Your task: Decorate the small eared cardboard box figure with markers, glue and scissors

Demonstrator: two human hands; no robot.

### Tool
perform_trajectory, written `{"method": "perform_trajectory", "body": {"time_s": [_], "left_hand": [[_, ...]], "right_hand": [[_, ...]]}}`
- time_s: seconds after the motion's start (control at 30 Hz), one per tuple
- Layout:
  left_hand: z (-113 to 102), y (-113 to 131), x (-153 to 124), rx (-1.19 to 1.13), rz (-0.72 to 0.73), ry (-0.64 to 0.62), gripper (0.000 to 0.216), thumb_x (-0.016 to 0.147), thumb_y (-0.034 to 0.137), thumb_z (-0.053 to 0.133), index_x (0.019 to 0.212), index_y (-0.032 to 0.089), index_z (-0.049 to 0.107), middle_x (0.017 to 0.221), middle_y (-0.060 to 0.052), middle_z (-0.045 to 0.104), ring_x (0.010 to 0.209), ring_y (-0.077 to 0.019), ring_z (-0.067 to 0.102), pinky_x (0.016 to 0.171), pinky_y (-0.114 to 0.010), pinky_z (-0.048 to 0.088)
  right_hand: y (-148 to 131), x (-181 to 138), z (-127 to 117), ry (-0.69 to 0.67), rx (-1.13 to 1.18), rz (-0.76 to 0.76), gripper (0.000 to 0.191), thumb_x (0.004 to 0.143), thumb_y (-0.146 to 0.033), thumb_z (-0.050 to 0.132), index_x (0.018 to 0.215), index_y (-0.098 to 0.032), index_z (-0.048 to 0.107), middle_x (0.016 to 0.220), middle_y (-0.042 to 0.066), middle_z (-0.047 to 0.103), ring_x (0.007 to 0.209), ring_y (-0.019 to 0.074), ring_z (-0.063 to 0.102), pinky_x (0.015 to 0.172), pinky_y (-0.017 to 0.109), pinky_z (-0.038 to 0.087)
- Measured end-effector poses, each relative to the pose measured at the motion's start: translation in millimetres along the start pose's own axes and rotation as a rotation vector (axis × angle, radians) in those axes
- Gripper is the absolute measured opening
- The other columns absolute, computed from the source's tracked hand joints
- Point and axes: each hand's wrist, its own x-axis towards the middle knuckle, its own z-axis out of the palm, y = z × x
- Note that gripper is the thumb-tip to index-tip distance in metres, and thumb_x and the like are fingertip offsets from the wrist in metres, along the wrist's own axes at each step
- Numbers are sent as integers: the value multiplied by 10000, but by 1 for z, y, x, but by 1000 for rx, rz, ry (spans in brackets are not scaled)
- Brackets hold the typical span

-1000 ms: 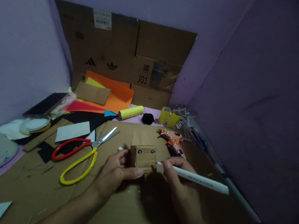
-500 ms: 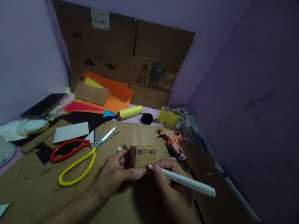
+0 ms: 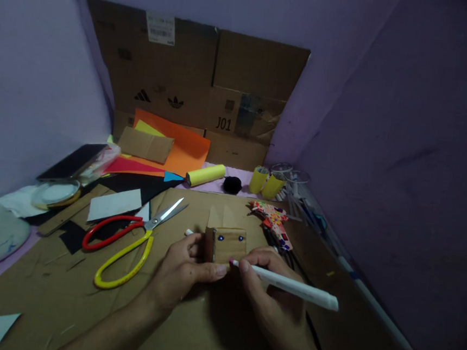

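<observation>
My left hand (image 3: 186, 271) grips a small cardboard box (image 3: 230, 248) by its left side and lower edge, thumb along the front. Two dark drawn eyes mark the box's face, and two pointed ear-like flaps (image 3: 218, 217) rise behind its top. In my right hand (image 3: 275, 287) is a white marker (image 3: 297, 288), held like a pen, its pinkish tip at the lower part of the box's face. Whether the tip touches the cardboard I cannot tell. A white cap-like end (image 3: 188, 232) shows beside my left fingers.
Scissors (image 3: 149, 225) with red and yellow handles lie open to the left. A patterned glue gun (image 3: 272, 222) lies right, its cable near my right hand. Behind are a yellow tube (image 3: 205, 175), black yarn ball (image 3: 232, 184) and yellow rolls (image 3: 258, 180). A cardboard sheet (image 3: 181, 72) leans against the wall.
The whole view has shifted slightly to the right. Both hands keep their holds, and the marker tip stays near the lower edge of the box's face.
</observation>
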Motion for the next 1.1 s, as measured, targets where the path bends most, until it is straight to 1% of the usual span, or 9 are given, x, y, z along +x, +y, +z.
{"method": "perform_trajectory", "body": {"time_s": [0.13, 0.27, 0.43, 0.5, 0.63, 0.73, 0.8, 0.93, 1.1], "left_hand": [[0, 0, 0, -23, 5, -18, 616, 469, 213, 851, 1041, 140, 636, 1059, -126, 731, 1043, -341, 648, 911, -420, 494], [1, 2, -1, -22, -2, -10, 600, 462, 211, 851, 1020, 144, 642, 1040, -123, 736, 1013, -339, 662, 918, -443, 491], [1, 2, 1, -19, 2, 3, 619, 460, 216, 852, 1035, 139, 636, 1047, -134, 732, 1018, -354, 657, 930, -471, 479], [1, 2, 0, -17, 6, -3, 603, 470, 211, 845, 1032, 138, 640, 1045, -130, 734, 1021, -349, 657, 931, -461, 478], [1, 3, -2, -13, 4, -28, 566, 505, 197, 825, 1040, 145, 645, 1044, -115, 739, 1004, -330, 668, 909, -427, 494], [1, 3, -1, -5, -2, -15, 575, 501, 191, 824, 1042, 141, 638, 1029, -120, 744, 990, -330, 673, 894, -428, 502], [1, 2, -1, -6, 1, -8, 584, 488, 195, 831, 1035, 142, 635, 1028, -126, 743, 988, -332, 673, 896, -435, 502], [1, 3, -2, 29, 11, 3, 573, 492, 218, 835, 1027, 143, 646, 1026, -129, 742, 978, -331, 676, 906, -450, 499], [3, 7, -6, 25, 5, 9, 579, 504, 205, 824, 1050, 127, 647, 1055, -140, 733, 1000, -340, 670, 921, -443, 498]], "right_hand": [[3, -1, 0, -17, -10, 15, 178, 844, -265, 586, 677, -209, 613, 638, 0, 615, 566, 140, 593, 511, 239, 439], [4, -1, 0, -24, 4, 25, 177, 843, -284, 588, 685, -210, 613, 648, 4, 613, 576, 144, 590, 520, 245, 437], [-2, 0, 2, 28, 21, 10, 176, 805, -253, 593, 636, -203, 605, 605, 4, 599, 535, 140, 566, 497, 241, 420], [-3, 0, 2, 59, 55, 65, 181, 797, -268, 601, 626, -207, 604, 594, -6, 596, 526, 137, 554, 495, 238, 408], [-3, 2, -4, 150, 114, 274, 209, 799, -362, 603, 652, -214, 601, 532, -27, 577, 474, 136, 523, 448, 228, 378], [1, 6, -10, 200, 94, 288, 220, 778, -381, 609, 638, -212, 588, 503, -35, 553, 449, 134, 508, 430, 224, 378], [3, 7, -10, 188, 96, 276, 213, 782, -371, 610, 643, -210, 591, 513, -31, 566, 456, 136, 519, 433, 225, 380], [6, 4, -6, 155, 124, 275, 201, 799, -373, 624, 683, -210, 621, 570, -11, 623, 525, 155, 576, 490, 239, 420], [3, 1, -1, 152, 137, 309, 201, 793, -390, 633, 697, -214, 649, 735, 32, 719, 700, 192, 647, 630, 267, 473]]}}
